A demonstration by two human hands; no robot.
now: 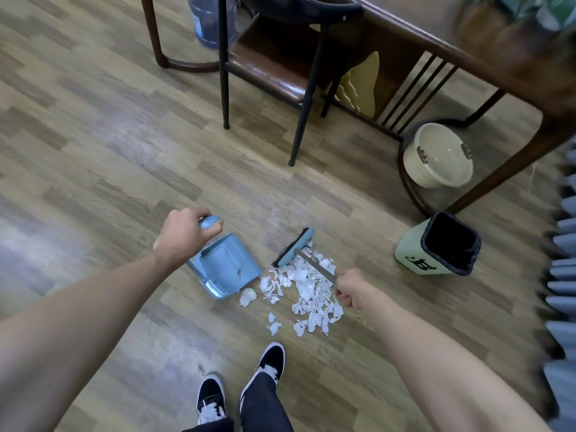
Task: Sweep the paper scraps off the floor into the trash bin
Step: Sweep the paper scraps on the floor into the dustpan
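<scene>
A heap of white paper scraps (pixel 307 291) lies on the wood floor in front of my feet. My left hand (pixel 184 233) is shut on the blue handle top of a blue dustpan (pixel 226 266), which rests on the floor just left of the heap, its mouth facing the scraps. One crumpled scrap (pixel 247 297) lies beside the pan's lip. My right hand (pixel 352 289) grips the metal handle of a blue broom (pixel 294 247), whose black bristles sit at the far edge of the heap. A pale green trash bin (pixel 438 244) with a black liner stands to the right.
A black-legged chair (pixel 280 67) and a dark wooden table (pixel 467 67) stand beyond the heap. A cream basin (pixel 436 155) sits under the table near the bin. A water jug (pixel 212 23) is at the back. My shoes (pixel 243 385) are just below the scraps.
</scene>
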